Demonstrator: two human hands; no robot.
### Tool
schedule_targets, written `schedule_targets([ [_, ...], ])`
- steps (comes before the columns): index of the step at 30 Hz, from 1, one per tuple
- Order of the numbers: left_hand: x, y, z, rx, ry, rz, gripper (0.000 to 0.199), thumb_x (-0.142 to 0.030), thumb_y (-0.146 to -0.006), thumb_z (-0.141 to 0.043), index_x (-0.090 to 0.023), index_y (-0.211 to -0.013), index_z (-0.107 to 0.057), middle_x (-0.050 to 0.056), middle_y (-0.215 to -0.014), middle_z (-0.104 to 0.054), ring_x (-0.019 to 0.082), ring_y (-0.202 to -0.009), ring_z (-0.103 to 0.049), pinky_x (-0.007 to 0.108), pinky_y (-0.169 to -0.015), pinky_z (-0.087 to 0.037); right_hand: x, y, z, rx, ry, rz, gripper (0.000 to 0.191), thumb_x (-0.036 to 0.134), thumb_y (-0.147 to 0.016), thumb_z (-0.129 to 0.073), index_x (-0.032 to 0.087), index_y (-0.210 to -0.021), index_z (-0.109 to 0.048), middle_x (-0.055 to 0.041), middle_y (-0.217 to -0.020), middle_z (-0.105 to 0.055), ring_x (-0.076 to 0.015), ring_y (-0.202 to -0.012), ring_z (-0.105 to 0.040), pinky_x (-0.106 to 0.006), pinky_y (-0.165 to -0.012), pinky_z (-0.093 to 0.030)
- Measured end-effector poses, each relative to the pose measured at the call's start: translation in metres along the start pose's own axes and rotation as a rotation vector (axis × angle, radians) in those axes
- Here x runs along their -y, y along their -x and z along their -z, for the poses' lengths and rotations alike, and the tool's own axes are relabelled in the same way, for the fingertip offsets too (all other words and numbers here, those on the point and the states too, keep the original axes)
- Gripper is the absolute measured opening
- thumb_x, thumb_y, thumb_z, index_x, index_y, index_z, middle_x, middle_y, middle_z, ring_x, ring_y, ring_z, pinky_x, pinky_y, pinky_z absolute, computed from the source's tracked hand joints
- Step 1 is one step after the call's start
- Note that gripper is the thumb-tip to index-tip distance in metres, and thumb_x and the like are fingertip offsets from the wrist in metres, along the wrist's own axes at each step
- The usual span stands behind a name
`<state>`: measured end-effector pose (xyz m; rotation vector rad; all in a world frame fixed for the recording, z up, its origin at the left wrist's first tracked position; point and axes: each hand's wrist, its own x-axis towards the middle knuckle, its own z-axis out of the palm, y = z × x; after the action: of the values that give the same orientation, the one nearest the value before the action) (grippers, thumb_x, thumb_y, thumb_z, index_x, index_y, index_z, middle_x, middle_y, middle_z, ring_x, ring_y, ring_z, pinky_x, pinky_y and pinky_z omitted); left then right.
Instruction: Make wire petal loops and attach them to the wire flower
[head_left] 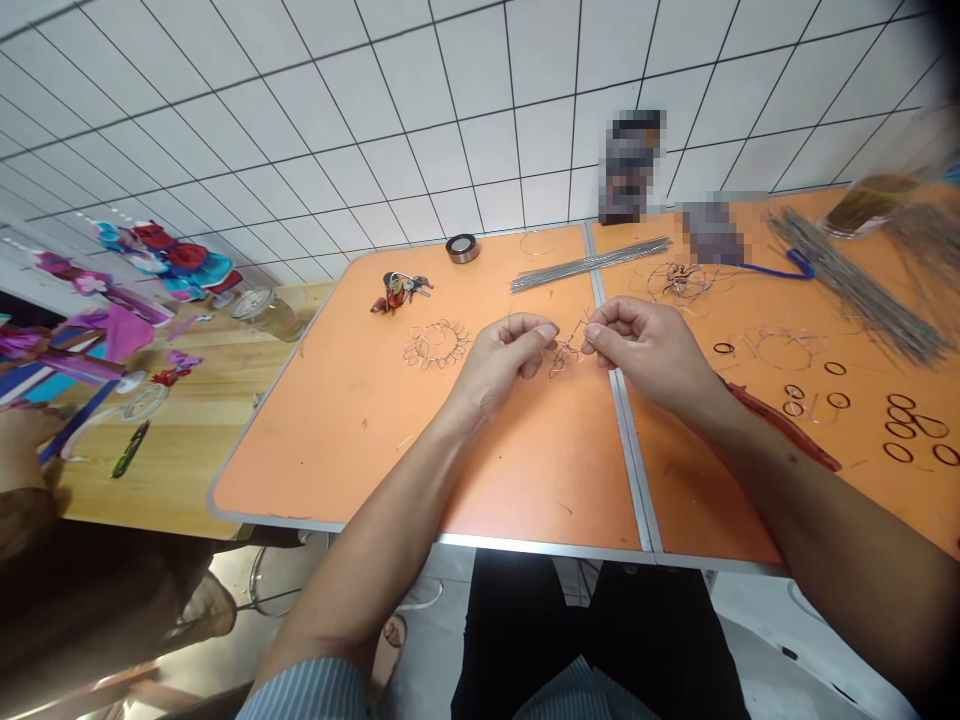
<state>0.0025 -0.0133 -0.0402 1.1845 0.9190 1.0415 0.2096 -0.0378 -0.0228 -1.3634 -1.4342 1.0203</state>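
Both hands meet above the orange folding table [525,480], with a small piece of thin bent wire [567,356] between them. My left hand [516,352] pinches its left side between thumb and fingers. On the other side, my right hand [626,340] has its fingertips closed on the wire's right end. The wire has loops and a strand that sticks up near the right fingertips. Its fine shape is hard to make out. A flower-shaped wire ring [436,344] lies on the table to the left of my left hand.
Tape roll [462,248], keys [409,285] and straight wires [589,265] lie toward the back. Red-handled pliers [787,428] are under my right forearm, near dark rings [838,401]. At left, a person's hand [26,430] is by a wooden table [187,470] with a jar [268,312].
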Motion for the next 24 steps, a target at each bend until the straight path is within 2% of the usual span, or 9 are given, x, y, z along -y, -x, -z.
schedule_targets([
  [4, 0.003, -0.002, 0.003, 0.062, -0.024, 0.009, 0.028, -0.041, -0.080, -0.094, -0.017, -0.090, -0.083, 0.001, -0.077, -0.071, 0.005, -0.058, -0.045, 0.025, -0.057, -0.034, -0.002, -0.001, 0.004, 0.088, 0.089, 0.000, 0.011, 0.027, -0.097, -0.075, 0.017, -0.093, -0.071, -0.0049, -0.088, -0.074, -0.0118, -0.072, -0.063, -0.028, -0.070, -0.047],
  [9, 0.003, 0.000, -0.002, 0.128, -0.049, 0.065, 0.032, -0.042, -0.074, -0.098, -0.017, -0.081, -0.080, 0.000, -0.068, -0.068, 0.006, -0.056, -0.043, 0.025, -0.055, -0.030, -0.013, -0.002, -0.001, 0.063, 0.095, 0.060, 0.017, 0.034, -0.095, -0.079, 0.017, -0.096, -0.076, -0.0060, -0.090, -0.075, -0.0142, -0.078, -0.066, -0.028, -0.070, -0.048],
  [12, 0.002, 0.001, -0.004, 0.141, -0.032, 0.095, 0.032, -0.041, -0.072, -0.099, -0.016, -0.077, -0.078, 0.001, -0.068, -0.070, 0.006, -0.055, -0.044, 0.025, -0.055, -0.030, -0.017, -0.003, -0.006, 0.050, 0.038, 0.062, 0.018, 0.032, -0.093, -0.079, 0.017, -0.101, -0.076, -0.0059, -0.093, -0.076, -0.0146, -0.080, -0.068, -0.028, -0.072, -0.052],
  [18, 0.005, -0.001, -0.006, 0.059, 0.042, 0.080, 0.030, -0.039, -0.071, -0.098, -0.017, -0.076, -0.078, 0.000, -0.072, -0.071, 0.005, -0.054, -0.045, 0.025, -0.054, -0.031, -0.020, -0.003, -0.009, 0.031, 0.026, 0.049, 0.024, 0.032, -0.092, -0.079, 0.018, -0.110, -0.074, -0.0064, -0.098, -0.076, -0.0158, -0.085, -0.070, -0.028, -0.076, -0.054],
  [22, 0.006, -0.002, -0.007, -0.032, 0.061, 0.052, 0.036, -0.041, -0.065, -0.102, -0.017, -0.075, -0.077, -0.003, -0.067, -0.065, 0.005, -0.053, -0.043, 0.025, -0.053, -0.029, -0.020, 0.002, -0.012, -0.026, 0.144, 0.153, 0.028, 0.041, -0.093, -0.081, 0.019, -0.111, -0.075, -0.0059, -0.101, -0.077, -0.0154, -0.086, -0.069, -0.029, -0.079, -0.054],
  [24, 0.007, -0.002, -0.009, -0.070, 0.056, 0.043, 0.040, -0.044, -0.062, -0.104, -0.017, -0.075, -0.077, -0.003, -0.064, -0.062, 0.006, -0.054, -0.043, 0.025, -0.054, -0.029, -0.018, 0.006, -0.015, -0.008, 0.206, 0.186, 0.032, 0.044, -0.092, -0.084, 0.019, -0.111, -0.075, -0.0051, -0.099, -0.077, -0.0145, -0.082, -0.067, -0.029, -0.077, -0.054],
])
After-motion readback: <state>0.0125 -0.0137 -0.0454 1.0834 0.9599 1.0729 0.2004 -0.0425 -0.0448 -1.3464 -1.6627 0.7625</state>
